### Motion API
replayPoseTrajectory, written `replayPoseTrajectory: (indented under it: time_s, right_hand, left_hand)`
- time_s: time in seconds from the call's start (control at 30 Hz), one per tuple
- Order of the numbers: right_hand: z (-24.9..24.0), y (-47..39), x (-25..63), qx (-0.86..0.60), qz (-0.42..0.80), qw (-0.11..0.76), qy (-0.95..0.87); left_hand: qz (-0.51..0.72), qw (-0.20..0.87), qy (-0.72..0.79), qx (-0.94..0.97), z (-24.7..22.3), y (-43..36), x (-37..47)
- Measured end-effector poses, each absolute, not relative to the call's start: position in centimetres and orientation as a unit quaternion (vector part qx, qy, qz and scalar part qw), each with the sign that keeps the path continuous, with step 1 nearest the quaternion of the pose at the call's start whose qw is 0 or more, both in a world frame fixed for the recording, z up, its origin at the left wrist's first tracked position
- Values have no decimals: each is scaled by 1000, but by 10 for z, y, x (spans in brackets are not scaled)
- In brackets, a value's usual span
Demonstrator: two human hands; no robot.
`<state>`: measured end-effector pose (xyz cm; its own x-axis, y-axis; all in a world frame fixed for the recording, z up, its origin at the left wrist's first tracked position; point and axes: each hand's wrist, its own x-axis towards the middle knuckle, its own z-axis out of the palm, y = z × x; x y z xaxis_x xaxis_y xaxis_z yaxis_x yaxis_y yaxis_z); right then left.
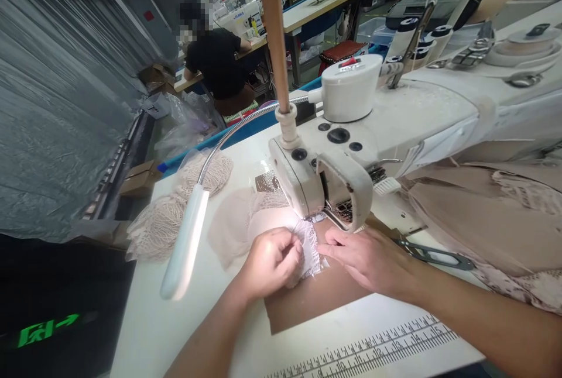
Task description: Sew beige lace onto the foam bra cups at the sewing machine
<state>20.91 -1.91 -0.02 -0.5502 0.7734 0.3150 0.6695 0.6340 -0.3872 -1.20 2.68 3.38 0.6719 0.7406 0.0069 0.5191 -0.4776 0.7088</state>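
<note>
Left hand (274, 258) and right hand (366, 258) sit below the head of a white, hard-cased sewing machine (298, 173); we judge the sewing to be under way. Going left to right, we log two rounded, beige lace bundles (156, 229) on the white, smooth-topped desk (143, 319); whether they are finished or waiting, we cannot tell. A white, stick-shaped lamp (184, 243) hangs in front of them. Next lies a sheer, beige, cup-like piece (230, 223), reaching toward our left hand.

Our left hand is curled, thumb and forefinger pinching the pale, lace-edged fabric (311, 243). That fabric lies at the machine's head, over a brown, flat sheet (307, 311), not yet clear of it, so we judge some stitching left; completed stitches are too small to count. Our right hand is at the lace's right edge, forefinger extended, other fingers folded; we cannot tell whether it grips. Farther right, dark, slim snips (439, 255) lie unheld near heaped beige cloth (461, 202), its state of sewing unclear.
</note>
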Motion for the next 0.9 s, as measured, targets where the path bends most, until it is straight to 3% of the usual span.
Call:
replayPoseTrajectory:
  time_s: [0.27, 0.53, 0.9]
  right_hand:
    - [0, -21, 208, -425, 121, 201, -874]
    - [1, -22, 208, -435, 116, 183, -874]
    - [0, -19, 205, -454, 69, 192, -868]
  left_hand:
    - [166, 319, 330, 873, 34, 28, -16]
    - [124, 132, 263, 948, 26, 25, -7]
    - [90, 99, 285, 949, 24, 25, -3]
